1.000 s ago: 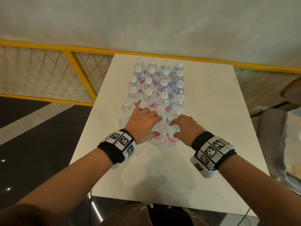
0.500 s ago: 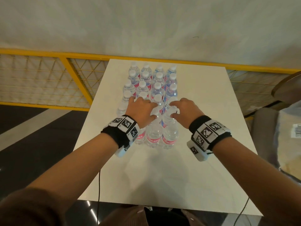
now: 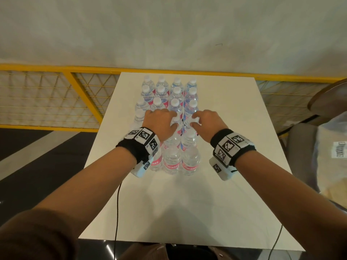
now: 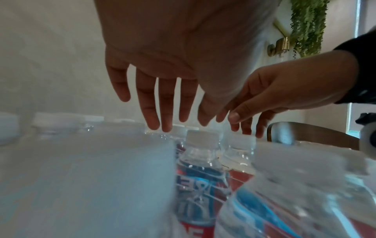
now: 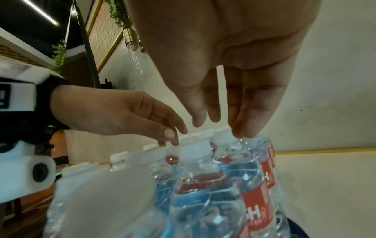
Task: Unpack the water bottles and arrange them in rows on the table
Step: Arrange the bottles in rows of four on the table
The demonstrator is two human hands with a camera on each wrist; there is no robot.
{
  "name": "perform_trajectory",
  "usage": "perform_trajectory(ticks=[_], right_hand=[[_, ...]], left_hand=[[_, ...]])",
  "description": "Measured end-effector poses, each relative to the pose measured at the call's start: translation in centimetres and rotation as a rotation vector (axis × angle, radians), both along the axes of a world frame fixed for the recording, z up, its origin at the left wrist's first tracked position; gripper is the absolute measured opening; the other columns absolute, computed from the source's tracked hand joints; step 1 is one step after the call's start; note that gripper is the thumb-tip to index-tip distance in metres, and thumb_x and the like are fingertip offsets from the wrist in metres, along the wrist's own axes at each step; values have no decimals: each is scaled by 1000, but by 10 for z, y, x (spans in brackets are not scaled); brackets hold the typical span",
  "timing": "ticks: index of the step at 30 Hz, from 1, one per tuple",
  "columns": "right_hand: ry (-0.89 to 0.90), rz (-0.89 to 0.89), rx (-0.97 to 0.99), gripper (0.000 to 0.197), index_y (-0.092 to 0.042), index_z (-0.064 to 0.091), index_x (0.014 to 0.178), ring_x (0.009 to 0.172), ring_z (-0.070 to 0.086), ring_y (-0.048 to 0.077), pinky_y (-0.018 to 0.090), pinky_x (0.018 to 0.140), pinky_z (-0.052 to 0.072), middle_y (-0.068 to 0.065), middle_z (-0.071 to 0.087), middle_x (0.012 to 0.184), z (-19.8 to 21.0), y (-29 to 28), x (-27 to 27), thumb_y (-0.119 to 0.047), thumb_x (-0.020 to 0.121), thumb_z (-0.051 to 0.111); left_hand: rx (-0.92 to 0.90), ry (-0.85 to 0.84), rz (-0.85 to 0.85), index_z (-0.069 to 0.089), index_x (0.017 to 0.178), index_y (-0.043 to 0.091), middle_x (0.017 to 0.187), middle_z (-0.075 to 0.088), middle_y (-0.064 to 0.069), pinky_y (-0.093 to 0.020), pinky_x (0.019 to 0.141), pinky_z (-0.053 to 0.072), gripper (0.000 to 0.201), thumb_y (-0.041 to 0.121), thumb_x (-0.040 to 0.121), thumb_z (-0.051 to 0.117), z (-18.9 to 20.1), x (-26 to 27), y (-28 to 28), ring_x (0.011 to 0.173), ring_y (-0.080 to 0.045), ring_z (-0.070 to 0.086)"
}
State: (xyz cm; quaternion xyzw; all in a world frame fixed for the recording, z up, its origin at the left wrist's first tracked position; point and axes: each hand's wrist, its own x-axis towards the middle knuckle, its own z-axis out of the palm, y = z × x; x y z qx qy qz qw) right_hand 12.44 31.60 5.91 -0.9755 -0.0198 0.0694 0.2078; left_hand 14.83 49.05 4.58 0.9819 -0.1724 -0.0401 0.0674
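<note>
Several clear water bottles (image 3: 176,94) with white caps and red-and-blue labels stand upright in four columns on the white table (image 3: 169,207). My left hand (image 3: 170,121) hovers over the middle rows, fingers straight and pointing down at the caps (image 4: 200,138), holding nothing. Beside it, my right hand (image 3: 196,121) hangs over the right columns. In the right wrist view its fingertips (image 5: 242,133) touch the top of a bottle (image 5: 230,154), thumb apart. The nearest row (image 3: 171,163) stands below my wrists.
A yellow mesh railing (image 3: 56,94) runs behind and left of the table. A round wooden tabletop (image 3: 330,98) and a grey seat (image 3: 300,147) stand to the right. Two cables (image 3: 117,212) hang over the table's near edge.
Both hands have moved away from me, from the nearest bottles to the middle rows. The front rows now stand uncovered below my wrists.
</note>
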Motion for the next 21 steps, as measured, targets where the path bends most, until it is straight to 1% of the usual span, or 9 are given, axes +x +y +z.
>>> perform_trajectory(ticks=[2, 4, 5, 7, 11, 14, 17, 19, 21], right_hand=[[26, -7, -6, 41, -17, 51, 132, 112, 57, 28, 34, 94, 46, 13, 57, 125, 2, -2, 10, -28, 93, 53], [68, 7, -23, 45, -19, 48, 136, 115, 56, 29, 35, 95, 45, 13, 55, 129, 0, -2, 19, -28, 93, 54], [86, 16, -35, 47, -19, 47, 137, 116, 55, 29, 34, 95, 45, 13, 54, 131, -2, -2, 23, -28, 92, 55], [112, 28, -50, 46, -19, 50, 135, 118, 55, 28, 33, 96, 45, 11, 54, 133, -6, -2, 29, -29, 91, 56], [133, 27, -62, 42, -18, 53, 133, 117, 56, 28, 31, 96, 45, 11, 55, 132, -10, -3, 35, -24, 91, 56], [137, 46, -61, 41, -17, 53, 132, 115, 56, 28, 31, 94, 46, 11, 56, 131, -12, -2, 37, -24, 92, 54], [154, 64, -32, 44, -18, 48, 135, 115, 56, 28, 31, 93, 46, 11, 55, 132, -7, -3, 32, -25, 93, 53], [150, 62, 2, 50, -18, 41, 140, 116, 55, 29, 33, 93, 46, 13, 55, 131, -1, -5, 25, -28, 93, 54], [138, 18, 67, 51, -16, 38, 139, 109, 58, 29, 33, 87, 47, 14, 59, 122, 3, -9, 15, -32, 93, 54]], left_hand=[[33, 15, 3, 45, 133, 28, 125, 57, -3, -45, 98, 34, 42, 39, 93, 43, 0, 8, -5, 115, -28, 54], [77, 53, 2, 44, 133, 30, 124, 57, -4, -46, 96, 35, 41, 37, 93, 43, -2, 16, -9, 115, -29, 54], [94, 78, 3, 43, 134, 31, 127, 57, -4, -47, 97, 34, 41, 37, 93, 43, -2, 18, -11, 117, -29, 52], [107, 101, 4, 43, 136, 32, 132, 55, -3, -47, 102, 32, 41, 35, 95, 43, -1, 22, -14, 123, -28, 49], [120, 83, 6, 52, 129, 27, 128, 58, -3, -44, 102, 33, 34, 29, 96, 44, 3, 25, -19, 121, -28, 51], [126, 103, 22, 49, 133, 28, 132, 55, -3, -44, 101, 36, 37, 30, 96, 45, 4, 24, -21, 123, -27, 50], [39, 122, 44, 38, 140, 27, 140, 48, -5, -44, 100, 40, 49, 38, 93, 47, 7, 22, -18, 127, -28, 47], [-72, 60, 52, 38, 140, 24, 138, 48, -6, -45, 98, 44, 52, 42, 91, 49, 14, 18, -11, 124, -29, 48], [-207, -15, 90, 42, 138, 22, 138, 47, -7, -45, 100, 43, 52, 41, 91, 52, 23, 10, 3, 126, -29, 45]])
